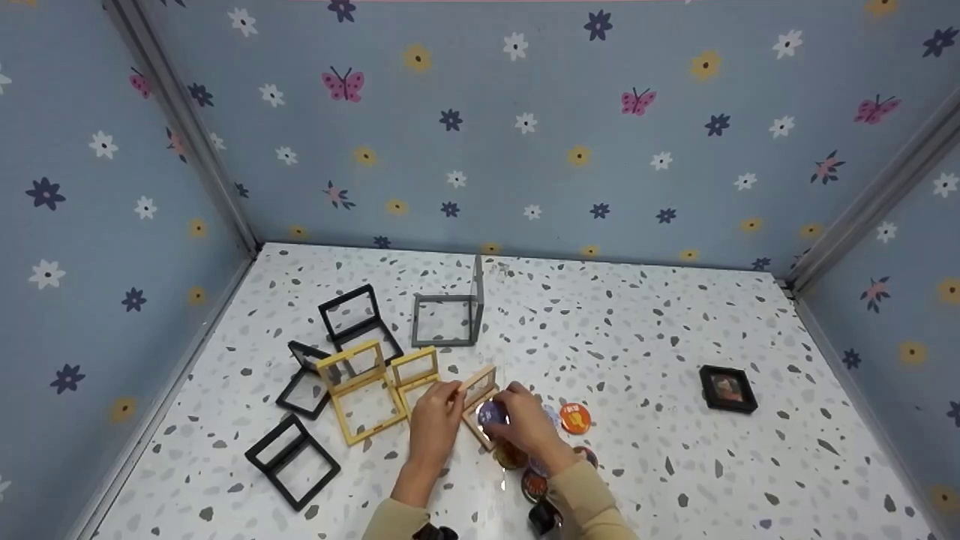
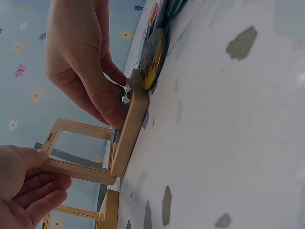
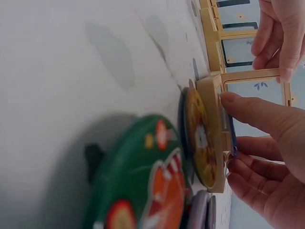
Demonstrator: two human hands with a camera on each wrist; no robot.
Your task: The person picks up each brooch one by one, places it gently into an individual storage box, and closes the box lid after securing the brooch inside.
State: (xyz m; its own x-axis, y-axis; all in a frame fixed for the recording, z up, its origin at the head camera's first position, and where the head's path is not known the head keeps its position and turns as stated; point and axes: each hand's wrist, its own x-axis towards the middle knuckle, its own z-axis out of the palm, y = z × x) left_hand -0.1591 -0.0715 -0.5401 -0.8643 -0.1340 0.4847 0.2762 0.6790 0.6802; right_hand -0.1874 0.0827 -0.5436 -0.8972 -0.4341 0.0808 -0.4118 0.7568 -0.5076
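While the left hand (image 1: pixel 435 412) grasps the tan frame's (image 1: pixel 480 396) lid, the right hand (image 1: pixel 525 421) seemingly pinches a purple badge (image 1: pixel 491 412) inside.

Right hand (image 1: pixel 529 427) covers most of the purple badge (image 1: pixel 491 413) and the tan frame's (image 1: pixel 480 401) base; only a sliver of badge shows at 9 o'clock of the hand. Badge print too small to read in head view. More badges (image 1: pixel 540 480) at 6 o'clock of the hand sit half under the sleeve (image 1: pixel 589 499). Dark object (image 1: pixel 541 517) at bottom edge cut off, can't tell what it is. Picture in the black closed frame (image 1: pixel 727 388) too small to make out. Left wrist view: left hand (image 2: pixel 24 191) cut by the 7 o'clock corner. Right wrist view: green badge (image 3: pixel 143 191) blurred, cut by bottom edge.
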